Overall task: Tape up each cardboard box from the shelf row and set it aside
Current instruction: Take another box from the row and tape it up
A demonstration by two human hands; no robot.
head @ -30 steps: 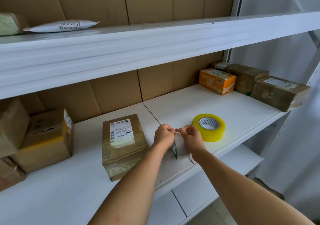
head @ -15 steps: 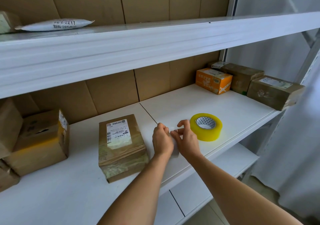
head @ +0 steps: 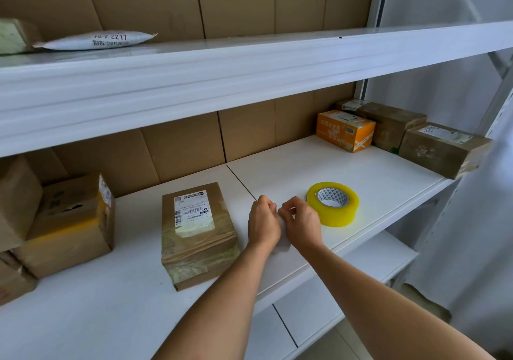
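Cardboard box, brown and tape-wrapped [head: 197, 233], lies at nine o'clock of both hands; left hand [head: 263, 225] and right hand [head: 302, 222] meet with curled fingertips, contents indiscernible, yellow tape roll [head: 333, 203] within reach at three o'clock.

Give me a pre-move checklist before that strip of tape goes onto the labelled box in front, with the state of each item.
1. Labelled box lies flat on the shelf, within reach left of the hands: ok.
2. Left hand and right hand are together, fingers curled as if pinching something: ok.
3. A clear tape strip between the fingers: cannot tell, nothing distinct shows.
4. Tape roll lies flat on the shelf just right of the right hand, untouched: ok.
5. Path from the hands to the box is bare shelf: ok.
6. Box still needs tape: cannot tell; glossy bands already cross it.
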